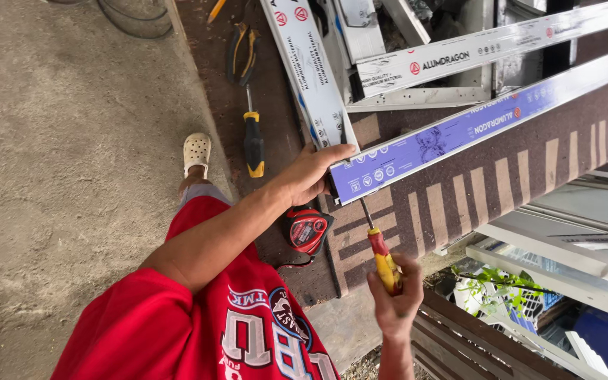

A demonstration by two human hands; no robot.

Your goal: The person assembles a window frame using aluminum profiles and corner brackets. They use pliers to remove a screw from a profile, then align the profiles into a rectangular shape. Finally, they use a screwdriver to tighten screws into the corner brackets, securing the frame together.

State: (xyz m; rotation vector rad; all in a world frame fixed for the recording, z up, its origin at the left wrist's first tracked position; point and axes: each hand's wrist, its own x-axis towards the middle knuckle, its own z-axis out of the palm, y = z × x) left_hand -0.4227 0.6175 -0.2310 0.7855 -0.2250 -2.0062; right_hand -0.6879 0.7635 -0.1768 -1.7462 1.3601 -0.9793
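Note:
My left hand (309,174) grips the near end of a long aluminium profile (459,130) covered in blue film, which lies slanted across a brown patterned workbench (529,176). My right hand (395,299) is closed on the red and yellow handle of a screwdriver (381,253). Its shaft points up to the underside of the profile's end, just beside my left hand. A red and black tape measure (307,229) lies on the bench under my left wrist.
A black and yellow screwdriver (252,141) and pliers (241,53) lie on the bench's far left. Several white-filmed aluminium profiles (311,70) are piled at the top. Concrete floor (72,141) is left. More frames and a green plant (490,288) sit lower right.

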